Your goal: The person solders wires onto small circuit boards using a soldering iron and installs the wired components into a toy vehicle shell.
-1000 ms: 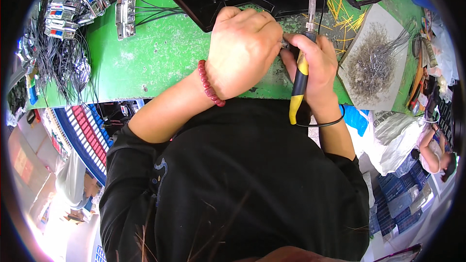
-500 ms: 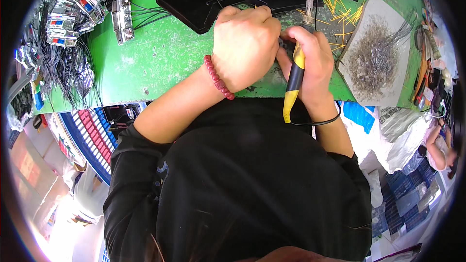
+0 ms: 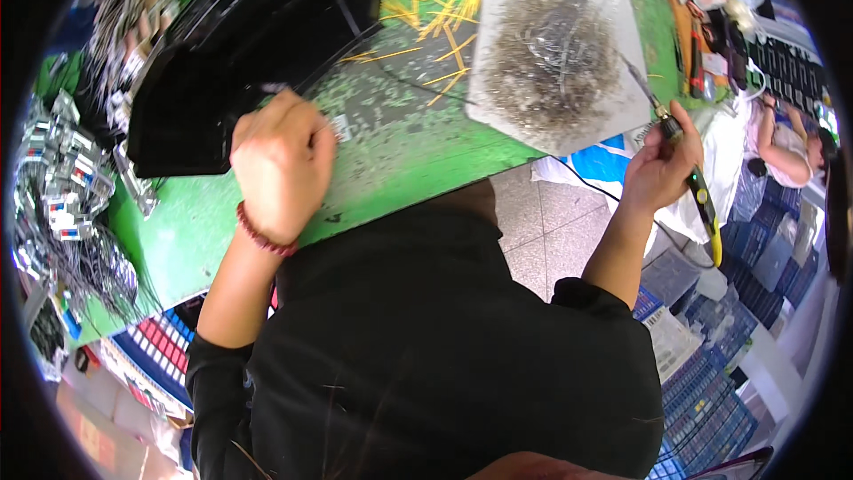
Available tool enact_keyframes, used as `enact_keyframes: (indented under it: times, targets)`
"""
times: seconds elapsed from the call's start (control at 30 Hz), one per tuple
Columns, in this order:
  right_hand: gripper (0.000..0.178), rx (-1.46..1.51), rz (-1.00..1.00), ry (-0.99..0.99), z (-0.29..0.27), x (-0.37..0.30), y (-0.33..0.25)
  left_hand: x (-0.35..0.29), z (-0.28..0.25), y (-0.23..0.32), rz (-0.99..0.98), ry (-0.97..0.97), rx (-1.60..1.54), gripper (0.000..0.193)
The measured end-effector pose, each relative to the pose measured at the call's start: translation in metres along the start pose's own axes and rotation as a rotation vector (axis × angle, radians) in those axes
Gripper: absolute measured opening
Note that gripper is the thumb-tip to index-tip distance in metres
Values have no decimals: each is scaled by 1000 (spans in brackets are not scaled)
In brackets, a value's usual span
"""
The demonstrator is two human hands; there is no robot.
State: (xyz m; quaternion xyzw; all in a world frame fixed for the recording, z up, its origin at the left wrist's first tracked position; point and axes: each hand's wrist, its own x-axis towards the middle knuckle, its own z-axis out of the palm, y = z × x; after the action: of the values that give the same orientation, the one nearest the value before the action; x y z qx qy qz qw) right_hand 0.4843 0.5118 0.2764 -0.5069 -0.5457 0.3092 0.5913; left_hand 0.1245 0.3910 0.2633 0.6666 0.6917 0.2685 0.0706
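My left hand (image 3: 280, 156), a red bead bracelet (image 3: 262, 236) at its wrist, is closed over the green table (image 3: 404, 164). Its fingers face away, so what they hold is hidden. Just beyond it lies a large black plastic part (image 3: 258, 27) with a hollow, tray-like shape. Off the table's edge on the right, my right hand (image 3: 659, 169) grips a soldering iron (image 3: 704, 200) with a yellow and black handle. The iron's tip points up and left, toward the pale board (image 3: 498, 80) strewn with dark wire scraps. A thin cord trails from the handle.
Thin yellow sticks (image 3: 462, 58) lie scattered beyond the table's middle. Metal connectors with black wires (image 3: 67, 187) are heaped at the left. Hand tools (image 3: 693, 44) crowd the far right. Plastic bags (image 3: 724, 138) hang beside the table, and another person (image 3: 786, 147) sits farther right.
My hands have moved apart: the right one carried the soldering iron right, past the board, and the iron has tilted. The view has swung to the right.
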Motion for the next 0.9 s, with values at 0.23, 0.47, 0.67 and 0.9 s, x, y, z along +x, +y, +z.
enact_keyframes:
  times: [0.23, 0.47, 0.67, 0.9]
  targets:
    - [9, 159, 79, -65, -18, 11, 40, 4, 2, 4, -5, -36, 24, 12]
    - [7, 167, 127, -74, -3, 18, 54, 5, 4, 9, -14, -36, 31, 11]
    - [8, 253, 128, -53, -4, 19, 55, 6, 4, 8, -31, -56, 26, 11]
    - [9, 192, 128, -39, 1, 19, 55, 7, 4, 9, -32, -54, 20, 12]
